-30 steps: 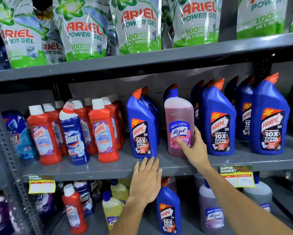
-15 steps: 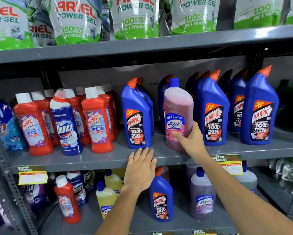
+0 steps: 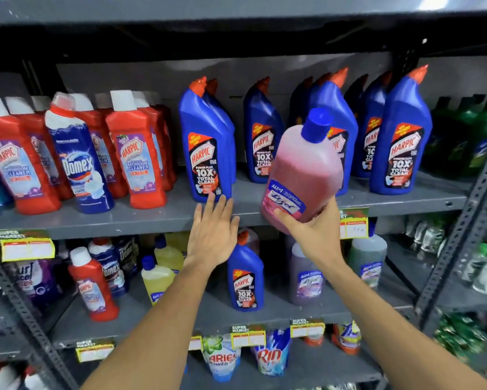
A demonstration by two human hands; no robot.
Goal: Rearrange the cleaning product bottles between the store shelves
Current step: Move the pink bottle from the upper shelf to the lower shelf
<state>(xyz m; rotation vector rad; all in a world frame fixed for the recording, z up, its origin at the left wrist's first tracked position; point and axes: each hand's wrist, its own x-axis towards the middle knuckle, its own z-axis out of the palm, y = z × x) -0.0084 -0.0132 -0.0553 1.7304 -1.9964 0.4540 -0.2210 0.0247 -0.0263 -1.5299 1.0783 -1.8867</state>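
My right hand [image 3: 312, 235] grips the pink Lizol bottle [image 3: 304, 175], tilted, clear of the middle shelf [image 3: 152, 218]; left hand [image 3: 212, 235] open, empty. Relocation step. Next, probably: lower it beside the Lizol bottles [image 3: 307, 274] below.

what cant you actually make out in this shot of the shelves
- Head view: print on the yellow price tags is too small and blurred to read.
- Green bottles at far right: labels dark and blurred.
- Base of the pink Lizol bottle: hidden by the right hand.
- Rear blue Harpic bottles: hidden behind the front ones and the pink bottle.
- Top shelf: its goods are cut off by the upper edge.
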